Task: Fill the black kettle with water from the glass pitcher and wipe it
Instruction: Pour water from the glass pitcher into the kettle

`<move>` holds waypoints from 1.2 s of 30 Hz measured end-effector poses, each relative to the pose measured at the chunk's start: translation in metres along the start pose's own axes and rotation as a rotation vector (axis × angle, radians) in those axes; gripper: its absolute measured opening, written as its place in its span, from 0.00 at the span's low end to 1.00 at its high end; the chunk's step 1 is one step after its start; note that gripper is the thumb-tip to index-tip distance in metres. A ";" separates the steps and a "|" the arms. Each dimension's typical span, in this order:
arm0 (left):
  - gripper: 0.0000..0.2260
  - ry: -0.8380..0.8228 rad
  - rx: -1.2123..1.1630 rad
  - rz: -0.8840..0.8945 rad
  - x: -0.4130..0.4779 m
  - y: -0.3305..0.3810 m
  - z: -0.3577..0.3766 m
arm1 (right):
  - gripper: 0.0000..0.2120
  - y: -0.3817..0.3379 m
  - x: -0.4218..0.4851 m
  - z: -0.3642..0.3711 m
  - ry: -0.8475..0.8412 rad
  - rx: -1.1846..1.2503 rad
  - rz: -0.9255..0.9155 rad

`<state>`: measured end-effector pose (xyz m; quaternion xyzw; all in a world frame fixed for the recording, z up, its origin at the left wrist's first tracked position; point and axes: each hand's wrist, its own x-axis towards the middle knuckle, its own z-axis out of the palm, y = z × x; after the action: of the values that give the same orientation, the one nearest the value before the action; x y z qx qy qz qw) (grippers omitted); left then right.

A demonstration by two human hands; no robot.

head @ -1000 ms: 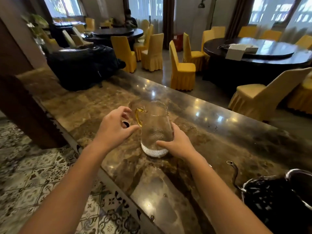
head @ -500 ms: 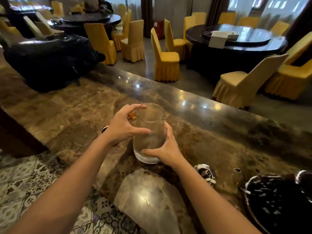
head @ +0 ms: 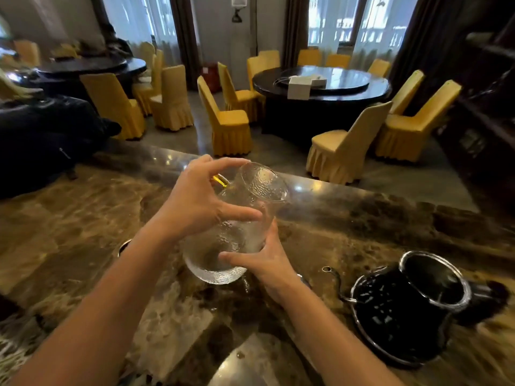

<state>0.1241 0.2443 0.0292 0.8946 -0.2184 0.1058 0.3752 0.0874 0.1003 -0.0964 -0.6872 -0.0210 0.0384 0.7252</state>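
Your hands are both on the glass pitcher [head: 239, 238]: your left hand [head: 195, 201] grips its upper part just beside the amber handle [head: 220, 181], thumb laid across the glass and fingers arched toward the rim, while your right hand [head: 264, 263] cups the lower side near the base, thumb and fingers curled round it. You hold the pitcher tilted, mouth up and away to the right, base down toward you; whether the base edge is touching the worktop [head: 69, 218] or has cleared it, you cannot tell from this view. How much water it holds is also hard to read through the textured glass. Judging by how things lie, you are only at the start: the pitcher is in hand, but no water is going into the black kettle [head: 390, 316], and nothing that would serve as a wiping cloth shows anywhere on the worktop. The kettle stands to your right, well apart from the pitcher, its wide mouth open with no lid on it and its thin spout [head: 334, 280] reaching back toward your right wrist. What is left, then, is nearly everything: carry the pitcher over that open mouth, pour, set it down, and wipe the kettle. A small shiny piece peeks out behind your right wrist; it may be the lid, but too little shows to say.
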 end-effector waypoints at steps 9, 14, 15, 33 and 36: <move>0.44 -0.152 0.183 0.092 0.022 0.122 0.002 | 0.49 -0.045 -0.040 -0.030 0.023 0.341 -0.094; 0.44 -0.241 0.282 0.125 0.014 0.154 0.020 | 0.33 -0.047 -0.081 -0.048 -0.009 0.455 0.018; 0.43 -0.254 0.294 0.130 0.012 0.161 0.025 | 0.31 -0.045 -0.088 -0.055 -0.011 0.449 0.032; 0.40 -0.380 0.472 0.221 0.001 0.227 0.087 | 0.48 -0.036 -0.149 -0.100 -0.045 0.620 0.120; 0.41 -0.404 0.491 0.208 0.002 0.230 0.093 | 0.45 -0.034 -0.151 -0.103 -0.060 0.662 0.096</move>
<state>0.0200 0.0335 0.1087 0.9342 -0.3464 0.0132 0.0847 -0.0535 -0.0163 -0.0652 -0.4130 0.0035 0.0976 0.9055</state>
